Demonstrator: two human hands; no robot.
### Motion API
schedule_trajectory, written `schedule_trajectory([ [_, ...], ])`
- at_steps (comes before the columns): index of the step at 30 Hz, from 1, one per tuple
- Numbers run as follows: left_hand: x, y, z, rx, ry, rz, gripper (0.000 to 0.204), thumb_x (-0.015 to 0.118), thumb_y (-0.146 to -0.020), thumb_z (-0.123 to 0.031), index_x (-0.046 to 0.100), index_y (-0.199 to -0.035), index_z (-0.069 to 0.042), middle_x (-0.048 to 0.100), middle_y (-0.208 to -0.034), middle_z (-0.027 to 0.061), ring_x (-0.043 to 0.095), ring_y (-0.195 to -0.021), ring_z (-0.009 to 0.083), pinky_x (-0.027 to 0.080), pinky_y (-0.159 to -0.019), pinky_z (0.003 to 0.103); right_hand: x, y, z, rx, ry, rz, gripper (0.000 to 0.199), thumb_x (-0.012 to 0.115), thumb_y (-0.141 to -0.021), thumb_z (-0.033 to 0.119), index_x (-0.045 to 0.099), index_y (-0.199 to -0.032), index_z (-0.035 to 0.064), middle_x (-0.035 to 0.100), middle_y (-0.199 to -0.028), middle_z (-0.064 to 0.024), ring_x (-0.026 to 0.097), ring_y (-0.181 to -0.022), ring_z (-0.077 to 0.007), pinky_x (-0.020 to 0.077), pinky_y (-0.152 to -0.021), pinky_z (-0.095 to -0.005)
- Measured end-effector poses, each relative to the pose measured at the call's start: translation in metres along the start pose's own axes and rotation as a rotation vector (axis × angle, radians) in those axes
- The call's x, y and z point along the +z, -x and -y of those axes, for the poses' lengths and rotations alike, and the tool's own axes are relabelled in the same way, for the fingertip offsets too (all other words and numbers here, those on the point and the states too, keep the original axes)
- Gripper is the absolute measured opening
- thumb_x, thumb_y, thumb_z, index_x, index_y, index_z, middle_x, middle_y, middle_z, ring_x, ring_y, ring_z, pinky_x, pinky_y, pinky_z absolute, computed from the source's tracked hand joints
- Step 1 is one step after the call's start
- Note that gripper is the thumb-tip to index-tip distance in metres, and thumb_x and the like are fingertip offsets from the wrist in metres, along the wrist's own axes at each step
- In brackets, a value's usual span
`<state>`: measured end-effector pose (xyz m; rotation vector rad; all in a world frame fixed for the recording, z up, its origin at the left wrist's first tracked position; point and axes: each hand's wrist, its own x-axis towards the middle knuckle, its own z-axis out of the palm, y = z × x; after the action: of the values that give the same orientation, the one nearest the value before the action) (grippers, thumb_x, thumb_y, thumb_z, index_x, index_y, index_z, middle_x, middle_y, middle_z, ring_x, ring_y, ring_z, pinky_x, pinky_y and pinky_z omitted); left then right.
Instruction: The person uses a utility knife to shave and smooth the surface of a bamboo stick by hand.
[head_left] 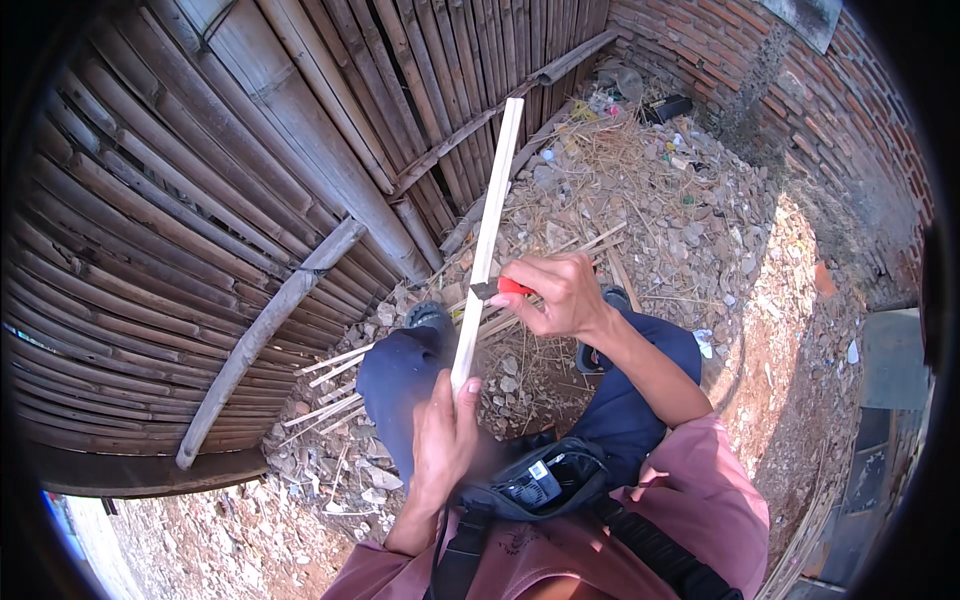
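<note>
A long pale strip of wood or bamboo (491, 220) rises from my left hand (443, 425), tilted slightly to the right at its far end. The fingers of that hand are wrapped round its near end. My right hand (565, 293) is closed on the red handle (514, 287) of a small knife. Its short dark blade (484, 291) lies against the strip around the middle of its length. Most of the handle is hidden inside my fist. Below the strip, my knees in dark blue trousers (640, 385) are bent apart.
Several cut strips (335, 405) lie on the rubble by my feet. A bamboo wall (150, 220) with a leaning pole (265, 340) stands at the left. A brick wall (850, 110) closes the far right. An open dark waist bag (540, 480) sits at my lap.
</note>
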<state>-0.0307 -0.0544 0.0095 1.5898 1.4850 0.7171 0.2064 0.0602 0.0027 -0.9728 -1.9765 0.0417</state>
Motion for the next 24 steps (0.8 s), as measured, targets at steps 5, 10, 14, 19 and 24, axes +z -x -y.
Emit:
schedule_trajectory([
  [5, -0.001, 0.004, 0.003, 0.012, -0.016, 0.010, 0.034, 0.055, -0.114, -0.033, 0.058, -0.107, 0.000, 0.064, -0.071, 0.0269, 0.066, -0.073, 0.0544, 0.045, -0.061, 0.056, -0.009, -0.007, -0.007, 0.062, 0.032, 0.018, 0.029, 0.081, -0.093, 0.031, 0.068, -0.084, 0.0075, 0.065, -0.068, -0.0065, 0.064, -0.055, -0.0277, 0.0465, -0.050, -0.0386],
  [10, -0.001, 0.006, 0.009, 0.015, -0.027, -0.009, 0.035, 0.055, -0.115, -0.033, 0.059, -0.105, 0.000, 0.059, -0.067, 0.0219, 0.061, -0.066, 0.0433, 0.044, -0.059, 0.051, -0.005, -0.006, -0.009, 0.058, 0.039, 0.019, 0.031, 0.081, -0.094, 0.032, 0.066, -0.081, 0.0076, 0.064, -0.067, -0.0065, 0.063, -0.053, -0.0276, 0.0452, -0.049, -0.0387],
  [14, 0.000, 0.010, 0.015, 0.055, -0.036, -0.035, 0.037, 0.054, -0.116, -0.032, 0.058, -0.101, 0.001, 0.051, -0.059, 0.0111, 0.052, -0.051, 0.0203, 0.041, -0.053, 0.041, -0.004, -0.007, -0.010, 0.050, 0.050, 0.025, 0.033, 0.079, -0.096, 0.035, 0.068, -0.082, 0.0083, 0.065, -0.067, -0.0059, 0.062, -0.052, -0.0261, 0.0441, -0.048, -0.0386],
  [19, -0.001, 0.012, 0.014, 0.039, -0.025, -0.020, 0.037, 0.053, -0.116, -0.032, 0.057, -0.101, 0.001, 0.050, -0.059, 0.0121, 0.052, -0.051, 0.0208, 0.041, -0.054, 0.041, -0.001, -0.006, -0.018, 0.052, 0.069, 0.024, 0.035, 0.076, -0.099, 0.041, 0.071, -0.085, 0.0093, 0.068, -0.065, -0.0057, 0.065, -0.051, -0.0242, 0.0451, -0.047, -0.0384],
  [24, -0.002, 0.025, 0.017, -0.034, -0.053, 0.061, 0.034, 0.057, -0.113, -0.033, 0.058, -0.107, 0.001, 0.064, -0.074, 0.0309, 0.065, -0.077, 0.0577, 0.046, -0.063, 0.059, -0.018, -0.023, -0.046, 0.188, 0.122, -0.092, 0.036, 0.073, -0.101, 0.040, 0.072, -0.087, 0.0078, 0.067, -0.064, -0.0082, 0.068, -0.056, -0.0265, 0.0480, -0.052, -0.0407],
])
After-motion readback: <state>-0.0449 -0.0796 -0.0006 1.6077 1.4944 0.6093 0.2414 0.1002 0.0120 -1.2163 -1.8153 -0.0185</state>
